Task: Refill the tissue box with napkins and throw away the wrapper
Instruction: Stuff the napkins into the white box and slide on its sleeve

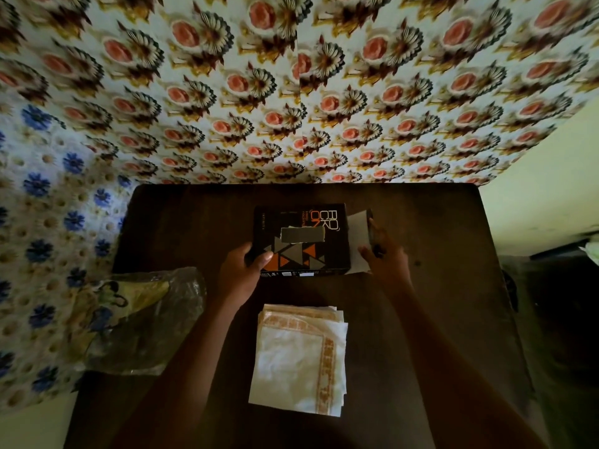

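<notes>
A dark wooden table (421,319) stands against a wall papered with pink flowers (356,92), and you are looking down on it. Your left hand (241,270) has its grip closed on the near left corner of the black tissue box (301,241), thumb on top. Your right hand (384,262) has its grip pinched on the box's open end flap (359,241), which is swung out to the right, pale inside facing up. The box lies flat toward the far middle of the table; a torn grey slot (303,234) shows in its top, and you cannot see what is inside. Just nearer to you, between your forearms, lies a stack of white napkins (299,358) with an orange border, loose on the table. The crumpled clear wrapper (146,322) sits at the table's left edge, well apart from the box.
</notes>
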`<state>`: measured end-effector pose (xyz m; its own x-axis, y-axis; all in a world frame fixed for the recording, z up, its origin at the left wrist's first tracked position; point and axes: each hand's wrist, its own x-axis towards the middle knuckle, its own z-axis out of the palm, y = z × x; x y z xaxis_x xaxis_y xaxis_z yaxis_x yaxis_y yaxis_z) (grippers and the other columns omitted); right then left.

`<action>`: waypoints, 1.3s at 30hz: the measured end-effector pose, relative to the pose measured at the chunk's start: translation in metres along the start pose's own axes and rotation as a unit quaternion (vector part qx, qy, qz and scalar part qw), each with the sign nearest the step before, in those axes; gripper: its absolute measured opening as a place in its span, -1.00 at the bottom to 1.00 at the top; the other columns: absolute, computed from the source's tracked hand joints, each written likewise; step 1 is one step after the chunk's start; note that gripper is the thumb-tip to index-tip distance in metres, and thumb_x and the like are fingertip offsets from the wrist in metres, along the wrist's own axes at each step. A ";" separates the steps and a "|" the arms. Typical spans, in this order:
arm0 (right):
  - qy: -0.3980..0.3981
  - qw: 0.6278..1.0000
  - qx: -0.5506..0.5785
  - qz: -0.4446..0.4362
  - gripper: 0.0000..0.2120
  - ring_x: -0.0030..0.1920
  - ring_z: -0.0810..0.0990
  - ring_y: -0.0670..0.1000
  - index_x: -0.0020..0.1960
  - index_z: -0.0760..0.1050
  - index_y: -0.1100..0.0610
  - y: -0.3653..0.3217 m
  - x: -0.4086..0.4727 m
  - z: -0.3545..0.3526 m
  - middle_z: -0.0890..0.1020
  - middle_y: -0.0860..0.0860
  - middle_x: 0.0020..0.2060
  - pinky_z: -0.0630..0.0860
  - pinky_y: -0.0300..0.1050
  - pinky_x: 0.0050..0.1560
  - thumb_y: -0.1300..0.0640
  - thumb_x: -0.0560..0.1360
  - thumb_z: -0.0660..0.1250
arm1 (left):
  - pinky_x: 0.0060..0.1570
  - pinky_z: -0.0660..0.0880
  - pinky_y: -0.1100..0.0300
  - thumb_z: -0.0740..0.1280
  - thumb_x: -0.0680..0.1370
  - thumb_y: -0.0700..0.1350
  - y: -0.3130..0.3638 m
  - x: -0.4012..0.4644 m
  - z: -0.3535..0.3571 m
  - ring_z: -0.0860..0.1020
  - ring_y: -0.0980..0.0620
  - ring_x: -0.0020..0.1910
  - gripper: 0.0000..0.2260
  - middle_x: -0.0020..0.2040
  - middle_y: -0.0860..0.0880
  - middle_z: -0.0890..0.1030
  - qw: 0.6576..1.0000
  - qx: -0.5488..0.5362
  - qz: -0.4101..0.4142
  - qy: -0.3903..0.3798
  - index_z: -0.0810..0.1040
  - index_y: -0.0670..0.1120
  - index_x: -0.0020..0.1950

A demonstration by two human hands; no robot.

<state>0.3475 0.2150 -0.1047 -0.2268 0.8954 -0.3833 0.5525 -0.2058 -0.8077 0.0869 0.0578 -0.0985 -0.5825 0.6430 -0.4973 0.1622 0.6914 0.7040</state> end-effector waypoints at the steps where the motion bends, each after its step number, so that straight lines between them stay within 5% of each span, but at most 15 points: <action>1: 0.009 1.000 -0.012 -0.003 -0.52 0.16 0.61 0.07 0.48 0.33 0.04 0.000 -0.001 0.000 0.58 0.08 0.23 0.67 0.07 0.04 0.22 0.59 0.32 | 0.16 0.62 -0.15 0.33 0.43 0.44 0.008 -0.007 -0.002 0.63 -0.07 0.21 -0.36 0.29 -0.07 0.59 1.000 -0.003 0.004 -0.010 0.46 0.06 0.35; 3: 0.047 0.999 0.012 0.010 -0.55 0.11 0.62 0.01 0.44 0.34 0.07 -0.002 -0.007 -0.003 0.58 0.08 0.25 0.65 -0.09 -0.06 0.29 0.59 0.29 | 0.12 0.64 -0.14 0.35 0.55 0.21 0.032 -0.022 -0.005 0.65 -0.01 0.06 -0.64 0.06 -0.03 0.62 0.998 -0.053 0.007 -0.014 0.51 -0.01 0.19; 6: 0.078 0.980 0.183 0.010 -0.38 0.07 0.61 -0.05 0.51 0.23 -0.08 -0.010 -0.024 -0.014 0.50 -0.11 0.20 0.70 -0.12 -0.14 0.34 0.56 0.31 | 0.12 0.64 -0.13 0.30 0.64 0.00 0.043 -0.027 -0.006 0.61 -0.10 0.20 -0.73 0.12 -0.02 0.59 0.983 -0.172 -0.005 0.055 0.49 -0.07 0.30; 9: 0.021 0.911 0.408 0.055 -0.24 0.14 0.58 0.10 0.52 0.17 -0.20 -0.024 -0.047 -0.018 0.44 -0.09 0.20 0.71 0.11 -0.14 0.43 0.54 0.29 | 0.16 0.61 -0.11 0.25 0.65 0.06 0.056 -0.036 -0.003 0.53 0.02 0.27 -0.63 0.32 0.03 0.50 0.969 -0.225 -0.006 0.105 0.40 0.01 0.45; 14: -0.066 0.852 0.511 0.093 -0.07 0.23 0.50 0.26 0.49 0.15 -0.31 -0.028 -0.074 -0.002 0.42 0.06 0.27 0.62 0.36 -0.02 0.56 0.47 0.25 | 0.18 0.55 -0.33 0.22 0.55 0.35 0.080 -0.064 0.008 0.59 0.03 0.03 -0.72 0.05 0.04 0.60 0.959 -0.271 0.041 0.071 0.56 0.19 -0.02; 17: -0.076 0.868 0.483 0.081 0.02 0.26 0.51 0.24 0.51 0.11 -0.30 -0.029 -0.087 0.013 0.45 0.08 0.30 0.64 0.32 -0.06 0.56 0.39 0.38 | 0.22 0.54 -0.32 0.23 0.61 0.22 0.093 -0.074 0.011 0.55 -0.03 0.20 -0.84 0.17 0.08 0.55 0.947 -0.315 0.023 0.060 0.54 0.24 0.09; 21: -0.047 0.918 0.390 0.054 0.26 0.22 0.58 0.11 0.53 -0.09 -0.37 -0.039 -0.100 0.032 0.49 0.03 0.26 0.68 0.17 -0.11 0.43 0.25 0.59 | 0.39 0.45 -0.19 0.47 0.32 0.38 0.101 -0.077 0.007 0.36 -0.08 0.52 -0.14 0.56 0.03 0.33 0.974 -0.181 0.097 0.098 0.24 0.21 0.54; 24: -0.037 0.930 0.364 0.034 0.33 0.24 0.57 0.17 0.46 -0.09 -0.50 -0.047 -0.109 0.043 0.43 0.11 0.34 0.69 0.21 -0.15 0.33 0.16 0.68 | 0.48 0.34 -0.07 0.62 0.29 0.16 0.110 -0.071 0.008 0.24 -0.06 0.58 0.04 0.61 -0.02 0.22 0.981 -0.091 0.103 0.139 0.09 0.08 0.61; 28: -0.019 0.928 0.372 0.008 0.21 0.25 0.57 0.21 0.45 0.03 -0.49 -0.055 -0.115 0.051 0.41 0.13 0.36 0.65 0.37 -0.14 0.29 0.20 0.68 | 0.43 0.37 -0.04 0.60 0.36 0.02 0.120 -0.056 0.001 0.28 -0.07 0.56 -0.07 0.58 -0.02 0.29 0.986 -0.048 0.090 0.135 0.13 0.09 0.59; 32: -0.026 0.937 0.347 -0.018 -0.48 0.13 0.67 0.10 0.31 0.43 -0.02 -0.056 -0.117 0.052 0.60 0.05 0.15 0.70 0.19 -0.12 0.18 0.43 0.54 | 0.27 0.49 0.09 0.48 0.43 -0.17 0.132 -0.048 -0.013 0.39 -0.03 0.47 -0.20 0.56 -0.03 0.33 0.989 -0.062 0.080 0.110 0.19 0.07 0.60; 34: 0.029 0.975 0.219 -0.032 -0.62 0.08 0.69 0.11 0.12 0.50 -0.04 -0.051 -0.113 0.053 0.62 0.03 0.06 0.71 0.10 -0.12 0.02 0.38 0.57 | -0.02 0.47 0.27 0.40 0.47 -0.25 0.138 -0.045 -0.021 0.51 0.11 0.20 -0.31 0.44 -0.01 0.44 0.988 -0.089 0.092 0.084 0.29 0.03 0.58; 36: 0.076 0.989 0.117 -0.058 -0.55 0.11 0.63 0.03 0.11 0.45 -0.18 -0.050 -0.109 0.052 0.55 -0.01 0.12 0.71 0.01 -0.03 -0.05 0.32 0.60 | -0.15 0.42 0.29 0.32 0.48 -0.32 0.140 -0.040 -0.027 0.49 0.24 -0.08 -0.45 0.17 0.04 0.57 0.984 -0.126 0.109 0.070 0.47 -0.05 0.47; 39: 0.098 0.980 -0.010 -0.173 -0.16 0.32 0.41 -0.03 0.46 0.27 -0.13 -0.057 -0.104 0.045 0.31 -0.01 0.35 0.56 -0.12 0.21 0.02 0.31 0.62 | -0.07 0.43 0.22 0.29 0.46 -0.30 0.136 -0.033 -0.036 0.49 0.24 -0.13 -0.63 0.01 0.01 0.65 0.976 -0.165 0.109 0.091 0.67 -0.12 0.22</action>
<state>0.3041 0.1161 -0.0391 -0.2466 0.9691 0.0063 0.4855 0.1292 -0.8646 0.0995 0.1188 0.0324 -0.7000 0.6729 -0.2393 0.0512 0.3815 0.9230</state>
